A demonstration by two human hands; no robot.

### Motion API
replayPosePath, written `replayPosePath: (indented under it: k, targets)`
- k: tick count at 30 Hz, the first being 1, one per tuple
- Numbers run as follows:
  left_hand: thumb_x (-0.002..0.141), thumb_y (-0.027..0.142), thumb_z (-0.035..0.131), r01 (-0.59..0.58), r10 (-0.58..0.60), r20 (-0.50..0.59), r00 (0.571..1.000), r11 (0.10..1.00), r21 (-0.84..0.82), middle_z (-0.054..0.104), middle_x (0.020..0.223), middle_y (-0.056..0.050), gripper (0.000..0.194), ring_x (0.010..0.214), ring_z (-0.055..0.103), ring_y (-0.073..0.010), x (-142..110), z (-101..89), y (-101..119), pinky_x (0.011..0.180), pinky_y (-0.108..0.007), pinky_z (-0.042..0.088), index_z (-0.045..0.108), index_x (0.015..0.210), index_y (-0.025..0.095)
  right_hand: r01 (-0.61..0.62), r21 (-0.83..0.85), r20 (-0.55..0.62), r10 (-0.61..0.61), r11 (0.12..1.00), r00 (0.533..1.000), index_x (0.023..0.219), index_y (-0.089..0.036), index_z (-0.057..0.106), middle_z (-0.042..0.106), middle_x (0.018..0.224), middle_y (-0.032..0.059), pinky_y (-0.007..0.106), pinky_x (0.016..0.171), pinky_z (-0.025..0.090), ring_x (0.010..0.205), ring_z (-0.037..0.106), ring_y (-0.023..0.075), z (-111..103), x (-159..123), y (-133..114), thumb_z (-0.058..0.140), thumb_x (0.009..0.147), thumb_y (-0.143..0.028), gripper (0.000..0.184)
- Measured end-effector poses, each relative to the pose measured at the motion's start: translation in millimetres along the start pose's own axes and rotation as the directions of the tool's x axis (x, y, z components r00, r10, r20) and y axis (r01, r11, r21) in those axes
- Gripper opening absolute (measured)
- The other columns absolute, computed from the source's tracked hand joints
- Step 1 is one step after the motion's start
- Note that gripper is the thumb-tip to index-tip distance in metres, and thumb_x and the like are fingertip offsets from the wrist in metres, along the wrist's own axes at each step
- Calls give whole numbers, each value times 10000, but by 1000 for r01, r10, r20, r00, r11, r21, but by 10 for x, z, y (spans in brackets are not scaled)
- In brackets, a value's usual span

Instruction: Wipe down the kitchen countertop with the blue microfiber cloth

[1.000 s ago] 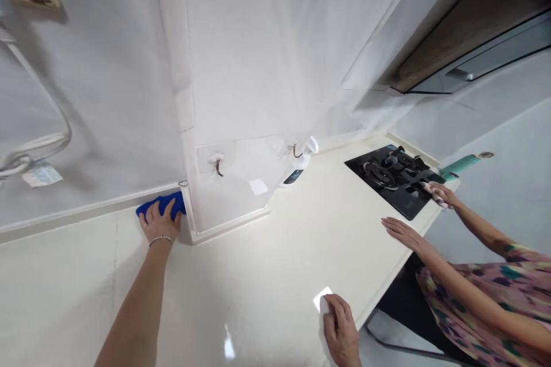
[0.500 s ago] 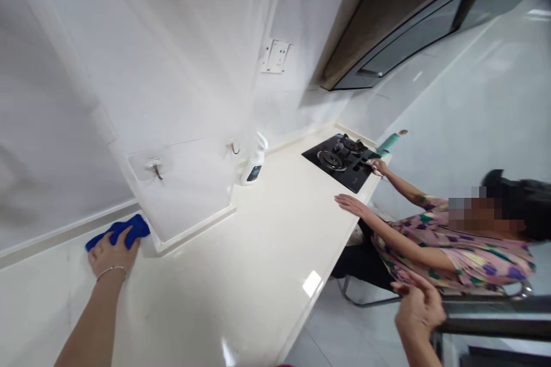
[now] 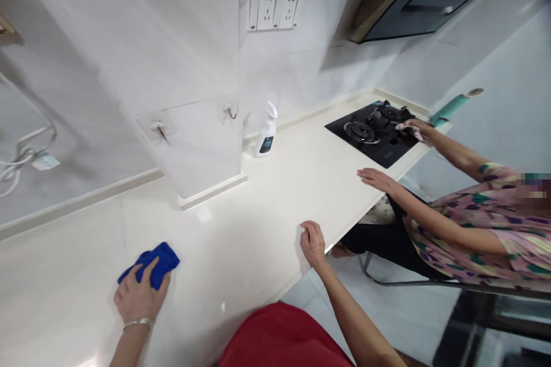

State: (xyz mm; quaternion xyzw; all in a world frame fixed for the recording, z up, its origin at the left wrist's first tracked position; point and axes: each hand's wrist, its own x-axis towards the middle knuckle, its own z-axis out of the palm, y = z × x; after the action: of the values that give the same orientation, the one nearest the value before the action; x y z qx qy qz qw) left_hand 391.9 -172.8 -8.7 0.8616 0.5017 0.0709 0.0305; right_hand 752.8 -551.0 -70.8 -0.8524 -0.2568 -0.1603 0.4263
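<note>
A bunched blue cloth (image 3: 162,261) lies on the white countertop (image 3: 241,241) at the lower left. My left hand (image 3: 140,292), with a bracelet at the wrist, presses down on it with bent fingers gripping its near side. Toward the counter's front edge, my right hand (image 3: 313,243) rests on the surface, fingers loosely bent and holding nothing. A white spray bottle (image 3: 266,136) stands upright against the back wall, beyond both hands.
A co-worker (image 3: 465,223) sits at the right, one hand flat on the counter, the other holding a cloth at the black gas hob (image 3: 365,133). A teal cylinder (image 3: 450,110) is behind the hob. A wall corner (image 3: 210,189) juts into the counter.
My left hand has drawn the blue cloth away from the back edge toward me. My right hand has come down from the air onto the counter. The view has shifted.
</note>
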Motion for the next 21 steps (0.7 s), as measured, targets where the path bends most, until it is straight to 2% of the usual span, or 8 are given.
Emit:
replayPosePath:
  k: [2, 5, 7, 9, 13, 18, 21]
  targets:
    - [889, 601, 441, -42, 43, -9, 999, 999, 34, 468, 1428, -119, 596, 1268, 459, -364, -414, -28, 7, 1062, -565, 398, 553, 1410, 333, -8, -21, 3, 8, 1000, 1000, 1047, -193, 647, 594, 1099, 108, 443, 937, 503, 1009, 568, 234, 32, -44, 30, 435, 855, -128, 294]
    - [890, 578, 454, -144, 141, 49, 989, 987, 76, 485, 1413, -141, 587, 1255, 473, -355, -956, -95, 106, 1019, -539, 425, 572, 1403, 317, 9, -54, 18, -8, 999, 1000, 1050, -195, 646, 585, 1100, 101, 422, 926, 497, 1006, 562, 230, 26, -83, 30, 429, 843, -108, 312]
    - [891, 554, 470, -221, 214, 82, 973, 971, 86, 499, 1393, -151, 563, 1258, 472, -346, -1220, -125, 243, 1014, -523, 425, 588, 1391, 323, 13, -73, 21, -11, 997, 1000, 1048, -198, 645, 584, 1097, 97, 405, 908, 499, 999, 562, 225, 9, -79, 18, 423, 839, -97, 321]
    - [896, 518, 486, -275, 268, 82, 960, 957, 93, 504, 1384, -164, 535, 1266, 462, -345, -1379, -123, 429, 1024, -519, 412, 605, 1377, 317, 17, -90, 24, -15, 996, 1000, 1047, -199, 645, 584, 1095, 95, 397, 897, 500, 995, 560, 224, -6, -66, 7, 425, 835, -91, 324]
    - [904, 428, 536, -350, 345, 62, 937, 930, 110, 504, 1392, -170, 478, 1262, 455, -350, -1392, -42, 847, 1039, -537, 384, 616, 1362, 317, 34, -113, 32, -31, 993, 999, 1063, -194, 638, 586, 1101, 93, 397, 889, 498, 994, 560, 223, -23, -54, -2, 437, 828, -92, 325]
    - [870, 414, 622, -475, 471, 63, 880, 878, 62, 483, 1417, -182, 514, 1274, 437, -373, -1103, 93, 1365, 1037, -560, 368, 597, 1377, 333, 29, -121, 38, -25, 992, 999, 1068, -184, 631, 584, 1105, 96, 387, 894, 491, 1004, 555, 219, -30, -47, -3, 437, 823, -107, 321]
    - [861, 430, 642, -489, 488, 92, 868, 872, -10, 462, 1444, -179, 552, 1304, 415, -385, -954, 178, 1835, 1063, -588, 344, 567, 1403, 352, 10, -104, 58, -4, 995, 998, 1064, -182, 631, 584, 1107, 98, 380, 886, 489, 1001, 554, 217, -39, -41, 7, 425, 832, -131, 315]
